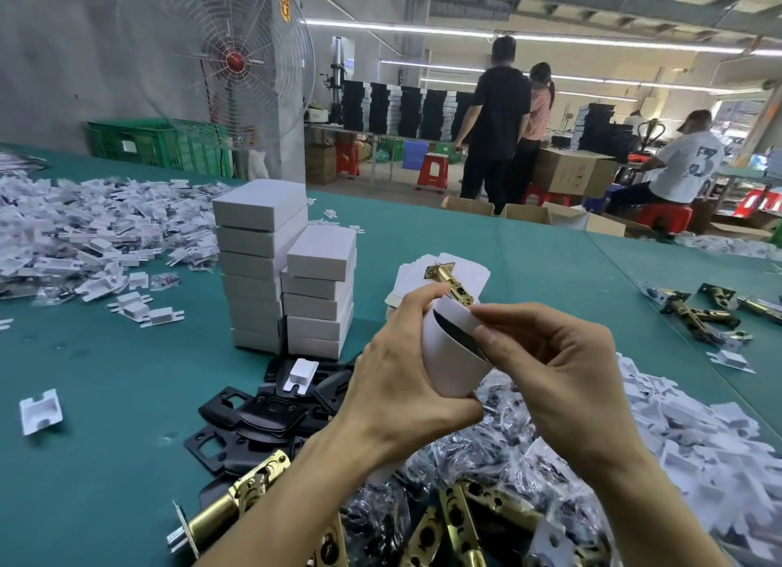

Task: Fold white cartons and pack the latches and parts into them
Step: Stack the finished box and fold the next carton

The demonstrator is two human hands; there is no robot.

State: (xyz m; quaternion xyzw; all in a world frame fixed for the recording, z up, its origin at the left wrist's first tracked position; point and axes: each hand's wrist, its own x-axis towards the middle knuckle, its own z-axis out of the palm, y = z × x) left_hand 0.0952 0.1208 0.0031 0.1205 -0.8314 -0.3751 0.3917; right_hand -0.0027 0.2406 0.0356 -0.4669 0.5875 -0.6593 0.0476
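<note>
My left hand (402, 367) grips a white carton (455, 357) held up over the green table (127, 397), its open top showing a dark gap. A brass latch (450, 281) sticks out of the carton's far end. My right hand (546, 363) pinches the carton's upper flap between thumb and forefinger. Two stacks of closed white cartons (287, 278) stand just left of my hands. Flat carton blanks (474, 276) lie behind the latch. Black plates (262, 414) and more brass latches (237, 494) lie near my left forearm.
Heaps of white plastic inserts (97, 232) cover the left of the table, and bagged parts with inserts (634, 431) pile up on the right. Loose brass latches (698, 312) lie far right. A large fan (228, 63), green crates and several people stand beyond the table.
</note>
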